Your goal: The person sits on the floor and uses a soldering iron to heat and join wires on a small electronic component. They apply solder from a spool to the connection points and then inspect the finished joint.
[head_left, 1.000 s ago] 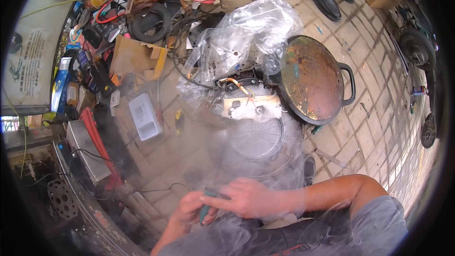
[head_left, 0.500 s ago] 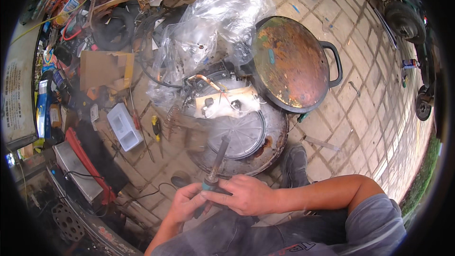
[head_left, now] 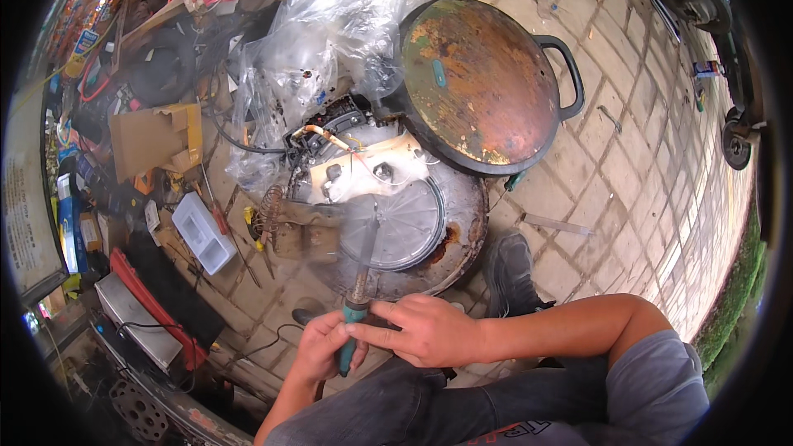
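A soldering iron [head_left: 357, 301] with a teal handle stood nearly upright at lower centre of the frame, its dark shaft pointing up toward the round metal appliance base [head_left: 396, 223] on the paved ground. The left hand [head_left: 320, 347] was wrapped around the handle from below, fingers closed on it; the right hand [head_left: 421, 329] pinched the upper handle between thumb and fingertips, the other fingers curled.

The iron's tip hung just over the base's near rim, beside its ribbed silver disc [head_left: 399, 223]. Open paving lay to the right of the base, while the left was crowded with tools. A rusty round lid [head_left: 479, 83] with a black handle leaned against the base's far edge at upper centre, a crumpled clear plastic bag [head_left: 322, 49] beside it.

Against half a second earlier, the hands and iron sat in much the same hold, the view having tilted slightly.

A torn brown cardboard box [head_left: 153, 136] lay at left, a small white rectangular box [head_left: 201, 231] below it.
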Available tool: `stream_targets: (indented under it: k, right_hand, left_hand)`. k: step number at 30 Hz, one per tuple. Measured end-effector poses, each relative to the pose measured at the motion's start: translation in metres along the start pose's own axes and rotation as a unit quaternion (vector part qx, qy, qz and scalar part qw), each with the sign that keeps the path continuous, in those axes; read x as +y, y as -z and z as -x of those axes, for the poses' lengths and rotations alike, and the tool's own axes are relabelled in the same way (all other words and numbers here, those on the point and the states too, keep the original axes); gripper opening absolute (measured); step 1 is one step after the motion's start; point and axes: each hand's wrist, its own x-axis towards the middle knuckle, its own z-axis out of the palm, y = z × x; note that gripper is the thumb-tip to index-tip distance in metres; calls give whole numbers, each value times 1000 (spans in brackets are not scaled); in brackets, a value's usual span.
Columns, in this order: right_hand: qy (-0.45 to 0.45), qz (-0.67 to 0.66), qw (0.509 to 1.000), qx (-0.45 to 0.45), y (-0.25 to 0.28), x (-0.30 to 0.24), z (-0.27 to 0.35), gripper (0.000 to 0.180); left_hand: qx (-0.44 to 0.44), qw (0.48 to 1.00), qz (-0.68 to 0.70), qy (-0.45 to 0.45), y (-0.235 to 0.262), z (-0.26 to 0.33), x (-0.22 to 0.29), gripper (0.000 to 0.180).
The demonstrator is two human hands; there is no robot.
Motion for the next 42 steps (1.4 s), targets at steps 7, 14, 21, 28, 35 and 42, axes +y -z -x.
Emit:
stream_targets:
  k: [7, 14, 21, 28, 35, 42]
  right_hand:
    - [-42, 2, 999, 25, 2, 8, 8, 57]
    - [-73, 16, 997, 7, 1, 14, 9, 62]
    - [-83, 13, 996, 2, 5, 17, 8, 64]
    - [-89, 13, 996, 2, 7, 19, 8, 63]
    - [-94, 11, 996, 2, 5, 20, 9, 62]
    - [-92, 5, 996, 3, 5, 19, 8, 62]
  left_hand:
    - [37, 999, -5, 30, 22, -16, -19, 39]
    - [142, 975, -169, 33, 15, -39, -3, 26]
    - [191, 950, -244, 32, 9, -52, 4, 33]
    - [208, 937, -280, 16, 5, -59, 11, 34]
    - [209, 927, -310, 5, 5, -61, 14, 35]
    - [218, 924, -314, 14, 4, -63, 15, 37]
